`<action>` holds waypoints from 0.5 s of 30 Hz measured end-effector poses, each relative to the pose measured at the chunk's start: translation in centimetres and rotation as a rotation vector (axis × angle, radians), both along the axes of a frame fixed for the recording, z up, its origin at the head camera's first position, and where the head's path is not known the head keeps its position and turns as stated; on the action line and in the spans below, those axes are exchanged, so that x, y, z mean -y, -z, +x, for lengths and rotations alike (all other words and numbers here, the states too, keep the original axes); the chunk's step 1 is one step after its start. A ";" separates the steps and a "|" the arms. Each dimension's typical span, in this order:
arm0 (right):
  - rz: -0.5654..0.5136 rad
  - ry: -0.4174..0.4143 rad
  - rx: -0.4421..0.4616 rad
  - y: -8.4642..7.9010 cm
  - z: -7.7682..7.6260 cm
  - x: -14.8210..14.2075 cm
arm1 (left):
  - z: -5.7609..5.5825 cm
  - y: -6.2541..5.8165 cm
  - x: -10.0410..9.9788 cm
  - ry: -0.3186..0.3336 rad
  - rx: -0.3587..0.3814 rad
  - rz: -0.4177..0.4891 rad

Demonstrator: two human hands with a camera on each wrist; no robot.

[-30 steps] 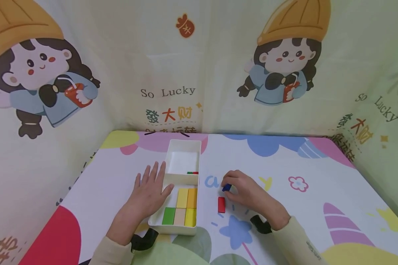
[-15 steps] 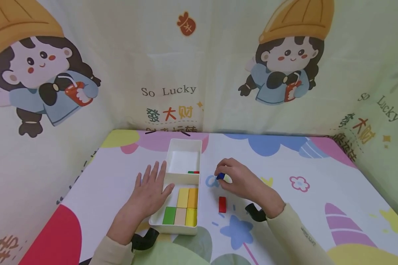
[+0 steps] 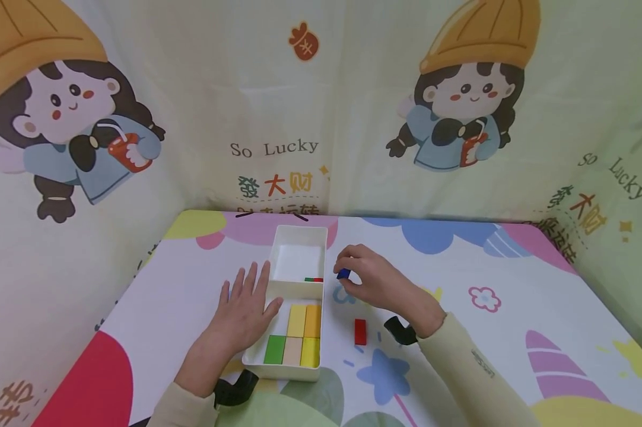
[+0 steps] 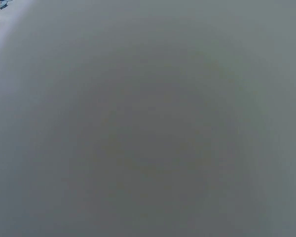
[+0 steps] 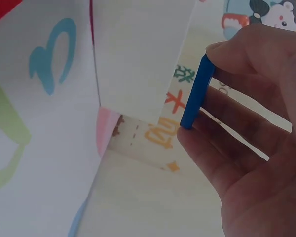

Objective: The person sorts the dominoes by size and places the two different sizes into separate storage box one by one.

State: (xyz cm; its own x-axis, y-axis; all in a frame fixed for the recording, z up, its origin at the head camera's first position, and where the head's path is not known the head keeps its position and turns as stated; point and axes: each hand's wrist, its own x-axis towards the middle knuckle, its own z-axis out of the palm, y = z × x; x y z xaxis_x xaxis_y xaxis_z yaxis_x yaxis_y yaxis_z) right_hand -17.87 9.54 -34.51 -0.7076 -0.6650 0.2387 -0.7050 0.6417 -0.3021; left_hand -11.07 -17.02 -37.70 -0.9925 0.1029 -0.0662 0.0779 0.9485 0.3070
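Between thumb and fingertips, my right hand (image 3: pixel 377 279) pinches a small blue block (image 5: pixel 198 92), held just right of the white box (image 3: pixel 294 372). In the head view that block shows as a dark blue piece below the fingers. My left hand (image 3: pixel 243 314) lies with its fingers spread over the left side of the box, touching its edge. Inside the near compartment sit yellow, orange, beige and green blocks (image 3: pixel 275 350). The far compartment shows a thin green and red edge of blocks (image 3: pixel 314 279) by the divider. The left wrist view is a grey blur.
A red block (image 3: pixel 360 332) lies on the patterned tabletop (image 3: pixel 438 373), right of the box. A printed cloth (image 3: pixel 353 118) hangs behind the table. Black wrist mounts (image 3: pixel 237 388) sit under both wrists, close to the table.
My right hand has lifted the blue block and carried it left and away from me, from beside the red block toward the far compartment. The left hand stays in place.
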 end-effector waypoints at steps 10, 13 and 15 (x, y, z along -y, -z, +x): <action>-0.033 -0.115 -0.031 -1.4 -1.0 3.5 | 0.3 -0.2 0.1 -0.027 0.020 -0.020; -0.020 -0.124 -0.019 -1.3 -1.3 4.2 | 0.3 -0.2 -0.1 -0.018 0.020 -0.015; -0.015 -0.125 -0.006 -1.1 -1.4 4.6 | 0.3 -0.2 -0.3 -0.011 0.017 -0.015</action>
